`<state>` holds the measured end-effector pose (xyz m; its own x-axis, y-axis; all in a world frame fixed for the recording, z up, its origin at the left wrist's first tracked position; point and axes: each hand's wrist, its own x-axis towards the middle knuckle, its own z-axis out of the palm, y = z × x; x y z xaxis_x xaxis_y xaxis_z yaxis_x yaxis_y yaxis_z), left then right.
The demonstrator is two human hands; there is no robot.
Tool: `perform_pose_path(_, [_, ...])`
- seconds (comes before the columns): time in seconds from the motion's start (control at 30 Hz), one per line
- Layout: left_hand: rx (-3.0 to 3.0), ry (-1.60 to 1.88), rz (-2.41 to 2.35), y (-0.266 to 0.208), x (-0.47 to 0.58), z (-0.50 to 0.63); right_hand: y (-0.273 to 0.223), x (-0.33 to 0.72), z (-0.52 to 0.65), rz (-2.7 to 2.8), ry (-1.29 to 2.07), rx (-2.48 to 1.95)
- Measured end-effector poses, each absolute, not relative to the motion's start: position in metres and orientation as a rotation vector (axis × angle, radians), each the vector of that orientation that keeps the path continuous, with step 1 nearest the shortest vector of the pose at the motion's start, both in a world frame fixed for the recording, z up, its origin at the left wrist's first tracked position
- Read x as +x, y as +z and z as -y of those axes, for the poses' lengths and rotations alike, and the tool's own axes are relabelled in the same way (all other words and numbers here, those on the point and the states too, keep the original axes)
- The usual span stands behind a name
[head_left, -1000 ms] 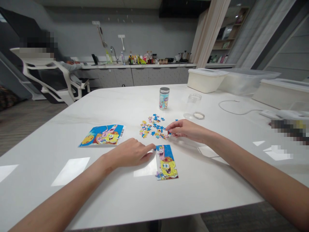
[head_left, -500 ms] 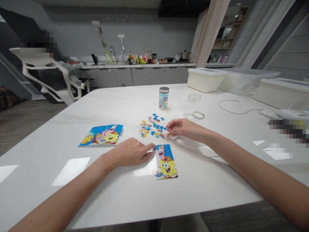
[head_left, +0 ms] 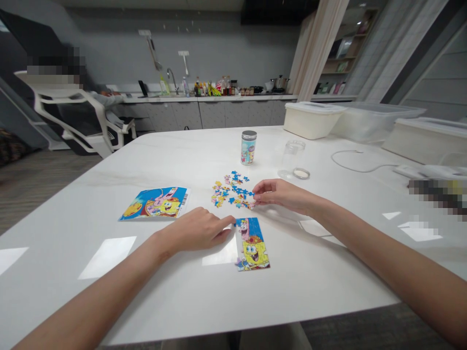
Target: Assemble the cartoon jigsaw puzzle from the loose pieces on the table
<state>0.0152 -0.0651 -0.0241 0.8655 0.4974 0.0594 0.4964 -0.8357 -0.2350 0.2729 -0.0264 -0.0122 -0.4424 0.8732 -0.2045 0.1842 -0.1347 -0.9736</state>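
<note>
A partly joined jigsaw puzzle (head_left: 254, 247) with yellow and pink cartoon figures lies flat on the white table. My left hand (head_left: 202, 228) rests at its upper left corner, index finger stretched out to a small blue bit at the edge, the other fingers loosely curled. Beyond it is a heap of loose puzzle pieces (head_left: 222, 190). At the heap's right side, my right hand (head_left: 279, 195) has thumb and index finger pinched at a blue puzzle piece (head_left: 251, 193), partly hidden by the fingertips. The picture sheet (head_left: 155, 203) lies left of the heap.
A cartoon-printed tin (head_left: 248, 148) stands behind the heap. To its right are a clear jar (head_left: 293, 155) and a round lid (head_left: 301, 173). Storage boxes (head_left: 312, 120) and a white cable (head_left: 359, 167) occupy the right side. A person sits in a white chair (head_left: 73, 114) at far left.
Both hands stay practically in the same places. The whole view has shifted very slightly; the puzzle, the loose pieces and the tin show no clear movement of their own.
</note>
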Motion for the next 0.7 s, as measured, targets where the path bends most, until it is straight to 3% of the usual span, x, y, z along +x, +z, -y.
perform_pose_path(0.7, [-2.807,-0.045,0.777,-0.0236,0.0157,0.0667,-0.0097,0.2715,0.0270,1.591,1.644,-1.256])
